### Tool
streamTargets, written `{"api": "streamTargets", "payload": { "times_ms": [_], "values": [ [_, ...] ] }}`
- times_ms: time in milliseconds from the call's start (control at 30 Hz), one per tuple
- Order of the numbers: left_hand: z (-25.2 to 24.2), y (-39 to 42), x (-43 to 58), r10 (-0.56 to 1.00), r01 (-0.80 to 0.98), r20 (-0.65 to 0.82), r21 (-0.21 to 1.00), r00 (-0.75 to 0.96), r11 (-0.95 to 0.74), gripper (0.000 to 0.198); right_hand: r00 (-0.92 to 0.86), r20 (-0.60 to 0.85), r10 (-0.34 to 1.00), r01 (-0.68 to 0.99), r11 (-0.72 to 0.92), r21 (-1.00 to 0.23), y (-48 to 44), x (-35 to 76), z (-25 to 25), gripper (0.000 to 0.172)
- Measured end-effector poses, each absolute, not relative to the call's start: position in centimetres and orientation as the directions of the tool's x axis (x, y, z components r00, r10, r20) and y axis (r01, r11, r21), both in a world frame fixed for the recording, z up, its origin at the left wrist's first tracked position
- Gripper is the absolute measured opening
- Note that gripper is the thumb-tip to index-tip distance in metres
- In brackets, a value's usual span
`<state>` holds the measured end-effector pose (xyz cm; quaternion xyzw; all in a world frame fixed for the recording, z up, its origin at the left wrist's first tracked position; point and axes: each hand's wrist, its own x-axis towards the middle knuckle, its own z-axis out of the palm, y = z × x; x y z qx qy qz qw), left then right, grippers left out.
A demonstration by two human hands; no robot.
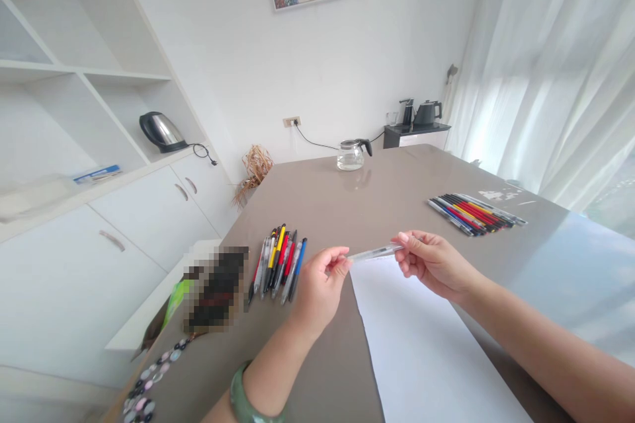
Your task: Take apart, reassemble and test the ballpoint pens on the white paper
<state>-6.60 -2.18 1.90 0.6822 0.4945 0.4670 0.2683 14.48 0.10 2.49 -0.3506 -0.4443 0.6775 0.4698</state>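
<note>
A clear-barrelled pen (373, 252) is stretched between my two hands, above the far edge of a white sheet of paper (421, 337). My left hand (322, 284) pinches its left end, and a green bangle (248, 400) circles that wrist. At the pen's right end, the fingers of my right hand (429, 261) are closed around it. Left of my left hand lies a loose group of pens (278, 264) in yellow, red, blue, black and clear. Farther off on the right, more pens (473, 213) lie side by side in a neat row.
A glass pot (351, 157) with a black handle stands at the table's (307, 192) far end. White scraps (499, 194) lie beyond the right pens. A beaded strand (153, 377) and a blurred-out item (215, 291) sit along the left edge. White cabinets (143, 211) line the left side.
</note>
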Motion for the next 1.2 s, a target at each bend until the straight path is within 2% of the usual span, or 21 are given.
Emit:
{"api": "streamTargets", "payload": {
  "times_ms": [133,200,367,500,633,767,967,1067,1200],
  "values": [
    [2.2,-2.1,-6.9,0.904,0.549,0.419,0.739,0.081,-0.391,0.024,-0.316,-0.055,0.947,-0.302,-0.155,-0.941,-0.1,14.2,2.5,0.022],
    [2.5,-2.1,-7.1,0.896,0.619,0.435,0.682,0.084,-0.389,0.025,-0.331,-0.056,0.942,-0.235,-0.140,-0.962,-0.3,14.1,2.6,0.023],
    [3.2,-2.0,-7.4,0.870,0.752,0.485,0.538,0.093,-0.380,0.029,-0.441,-0.095,0.892,0.158,-0.027,-0.987,-0.8,14.2,2.9,0.031],
    [3.6,-2.1,-7.3,0.861,0.769,0.488,0.493,0.143,-0.407,0.030,-0.444,-0.082,0.892,0.317,0.071,-0.946,-1.1,14.3,3.5,0.036],
    [3.7,-2.2,-7.2,0.893,0.727,0.432,0.572,0.126,-0.380,0.032,-0.403,0.039,0.914,0.398,0.214,-0.892,-1.5,14.1,3.9,0.031],
    [3.1,-1.9,-7.5,0.948,0.628,0.313,0.727,0.060,-0.279,0.037,-0.358,0.202,0.912,0.475,0.364,-0.801,-1.8,13.8,3.9,0.024],
    [2.5,-1.5,-7.8,0.991,0.365,0.124,0.922,0.049,-0.133,0.044,-0.360,0.213,0.908,0.495,0.379,-0.782,-1.6,13.8,3.7,0.025],
    [2.7,-1.5,-7.7,0.982,0.298,0.170,0.936,0.087,-0.189,0.041,-0.335,0.191,0.923,0.496,0.345,-0.797,-1.4,14.0,3.4,0.027],
    [2.7,-1.4,-7.7,0.967,0.301,0.243,0.919,0.071,-0.253,0.032,-0.328,0.188,0.926,0.492,0.338,-0.802,-1.3,14.1,3.3,0.028]
  ]
}}
